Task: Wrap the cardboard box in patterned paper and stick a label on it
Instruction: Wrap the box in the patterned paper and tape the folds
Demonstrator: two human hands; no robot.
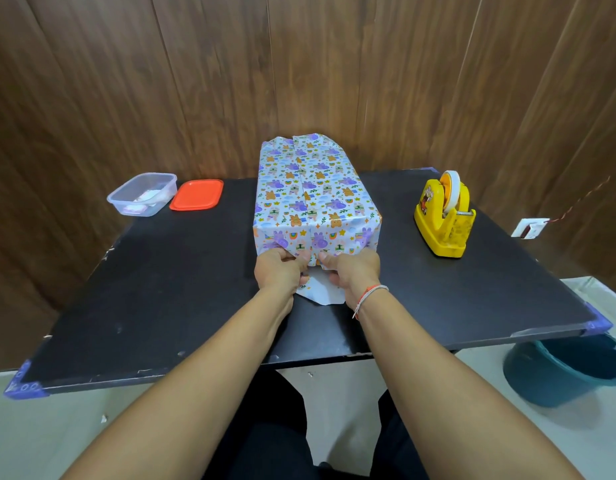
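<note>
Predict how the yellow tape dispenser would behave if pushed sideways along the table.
The tape dispenser would probably slide rather than tip: its base looks broad and flat. It seems chunky, so likely heavy for its size. The tape roll sits in a cradle, so it should stay put.

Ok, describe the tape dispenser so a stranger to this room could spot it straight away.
Start at the black table and find the wrapped box in its middle. Look to the right of the box, near the table's far right edge: the tape dispenser stands there alone. It is the only bright yellow thing on the table, with a roll of tape set upright in its top.
</note>
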